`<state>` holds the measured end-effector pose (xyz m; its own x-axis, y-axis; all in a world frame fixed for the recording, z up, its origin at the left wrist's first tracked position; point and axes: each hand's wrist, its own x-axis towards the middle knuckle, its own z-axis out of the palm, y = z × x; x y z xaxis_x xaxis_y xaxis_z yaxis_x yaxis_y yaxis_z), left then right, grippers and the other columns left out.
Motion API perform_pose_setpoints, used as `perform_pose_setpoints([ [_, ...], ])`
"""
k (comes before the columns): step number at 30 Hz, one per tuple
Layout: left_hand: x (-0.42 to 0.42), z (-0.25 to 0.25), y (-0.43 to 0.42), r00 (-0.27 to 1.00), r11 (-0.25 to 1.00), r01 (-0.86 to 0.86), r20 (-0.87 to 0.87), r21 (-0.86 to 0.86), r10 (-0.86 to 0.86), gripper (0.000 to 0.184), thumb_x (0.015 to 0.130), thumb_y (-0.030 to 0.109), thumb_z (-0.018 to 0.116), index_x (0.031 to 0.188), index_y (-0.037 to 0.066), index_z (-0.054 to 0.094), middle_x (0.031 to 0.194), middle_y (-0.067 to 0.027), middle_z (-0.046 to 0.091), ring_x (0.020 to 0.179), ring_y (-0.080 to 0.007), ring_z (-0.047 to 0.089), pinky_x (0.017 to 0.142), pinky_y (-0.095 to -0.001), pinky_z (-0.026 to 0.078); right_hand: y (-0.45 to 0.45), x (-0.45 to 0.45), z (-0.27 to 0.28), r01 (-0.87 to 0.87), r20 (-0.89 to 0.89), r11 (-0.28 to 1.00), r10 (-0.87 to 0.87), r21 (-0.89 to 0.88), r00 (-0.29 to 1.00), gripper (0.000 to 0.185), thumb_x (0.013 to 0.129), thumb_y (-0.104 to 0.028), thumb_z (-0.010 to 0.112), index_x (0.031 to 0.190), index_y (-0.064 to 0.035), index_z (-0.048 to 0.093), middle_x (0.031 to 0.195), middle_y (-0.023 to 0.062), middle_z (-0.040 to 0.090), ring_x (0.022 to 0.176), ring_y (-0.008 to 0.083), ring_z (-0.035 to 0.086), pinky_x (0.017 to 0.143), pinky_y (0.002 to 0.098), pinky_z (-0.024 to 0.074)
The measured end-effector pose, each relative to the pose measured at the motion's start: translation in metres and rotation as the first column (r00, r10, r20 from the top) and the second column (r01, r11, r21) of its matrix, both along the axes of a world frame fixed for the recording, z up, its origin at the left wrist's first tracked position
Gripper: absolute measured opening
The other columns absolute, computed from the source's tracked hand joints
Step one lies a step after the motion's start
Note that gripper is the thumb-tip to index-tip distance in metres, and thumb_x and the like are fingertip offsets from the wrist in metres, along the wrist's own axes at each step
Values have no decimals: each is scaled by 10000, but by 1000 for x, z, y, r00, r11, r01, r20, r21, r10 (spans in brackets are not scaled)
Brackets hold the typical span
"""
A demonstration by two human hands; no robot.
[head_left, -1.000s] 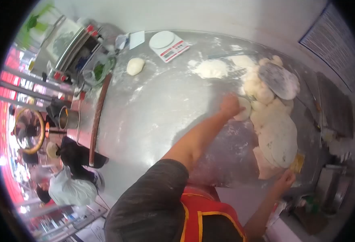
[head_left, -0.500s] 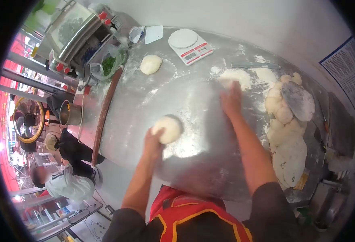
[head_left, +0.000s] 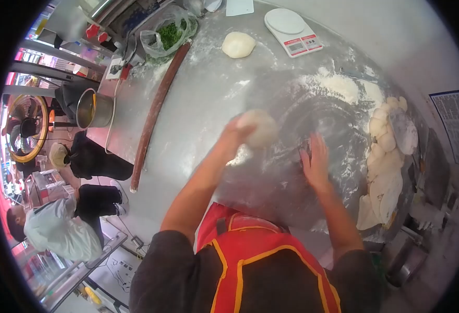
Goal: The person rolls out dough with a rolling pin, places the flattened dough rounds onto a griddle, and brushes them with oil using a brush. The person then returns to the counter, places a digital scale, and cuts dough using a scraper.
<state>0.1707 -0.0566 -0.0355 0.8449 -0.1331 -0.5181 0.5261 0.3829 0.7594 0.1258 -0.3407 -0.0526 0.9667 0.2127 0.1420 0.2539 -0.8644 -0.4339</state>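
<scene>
My left hand (head_left: 235, 134) grips a round ball of dough (head_left: 260, 128), which is slightly blurred, above the middle of the metal table (head_left: 198, 104). To its right, my right hand (head_left: 314, 159) is spread with fingers stretched, over the floured table surface; it holds nothing. Swirls of flour surround it. A second dough ball (head_left: 238, 45) rests near the back of the table. At the right lies a heap of dough pieces (head_left: 383, 156), with a grey, flour-dusted scraper-like piece (head_left: 404, 130) on its upper part.
Beside the dough ball at the back stands a white kitchen scale (head_left: 293, 32). Loose flour (head_left: 339, 87) is piled at the back right. A long rolling pin (head_left: 159, 117) lies along the left side, near a bag of chopped greens (head_left: 170, 35). A person (head_left: 65, 227) is beyond the table.
My left hand has moved right and away from me with the dough ball. My right hand has come back from the flour pile toward me. The camera view has shifted.
</scene>
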Motion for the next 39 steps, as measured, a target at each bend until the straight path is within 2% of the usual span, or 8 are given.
perform_pose_setpoints([
  [7,9,-46,-40,845,476,-218,409,852,-344,546,792,215,696,1251,-2,498,1165,-211,571,1061,-323,564,908,-407,452,61,55,-6,208,-203,910,-141,360,969,515,920,-229,538,1371,-22,401,1349,227,460,1257,370,434,1046,410,343],
  [12,0,-88,-67,762,626,-200,522,753,-384,272,766,205,641,991,50,646,964,-159,636,948,-349,581,845,-448,445,79,79,-82,10,26,1000,-10,12,1000,386,932,-297,494,1203,-29,550,1180,170,576,1123,322,520,988,433,366],
  [13,-5,-75,-59,814,587,-23,356,809,-459,338,767,261,674,1053,88,628,1030,-156,629,996,-355,561,880,-468,416,80,72,-87,52,27,920,-67,388,997,344,867,-248,570,1151,-53,573,1151,157,582,1084,339,531,958,448,393],
  [17,-19,-11,-45,789,571,-1,351,821,-504,354,834,228,598,1122,23,587,1141,-189,596,1131,-341,530,979,-431,405,74,60,-76,-17,108,936,58,-352,992,574,865,-369,582,1314,-32,464,1337,159,479,1267,316,433,1073,445,308],
  [19,-18,-37,-47,851,581,-84,362,809,-381,375,869,155,538,1214,8,549,1250,-197,548,1215,-329,488,1031,-407,380,106,66,-42,-111,-40,965,105,-238,994,568,924,-315,498,1394,-23,371,1432,185,384,1346,332,341,1108,476,245],
  [28,-67,-12,160,881,-244,-462,474,852,-13,650,760,137,684,1336,21,408,1381,-206,378,1278,-377,376,1043,-458,341,138,57,-17,-131,86,956,159,-264,984,490,938,-233,447,1376,-23,388,1397,177,427,1289,352,409,1064,502,288],
  [35,-77,-37,228,919,-265,-390,390,882,-55,560,723,118,681,1226,-3,465,1095,-159,499,1026,-324,504,868,-438,425,71,23,-67,-135,463,932,289,-337,838,381,973,-238,445,1247,22,494,1222,192,569,1108,375,554,970,437,426],
  [39,-66,-50,247,956,-123,-293,292,948,-28,393,731,96,651,1080,9,494,1004,-155,511,951,-330,513,812,-427,433,8,41,-121,188,172,769,-103,-612,980,654,878,-468,576,1393,-102,407,1381,170,461,1256,293,463,1050,442,362],
])
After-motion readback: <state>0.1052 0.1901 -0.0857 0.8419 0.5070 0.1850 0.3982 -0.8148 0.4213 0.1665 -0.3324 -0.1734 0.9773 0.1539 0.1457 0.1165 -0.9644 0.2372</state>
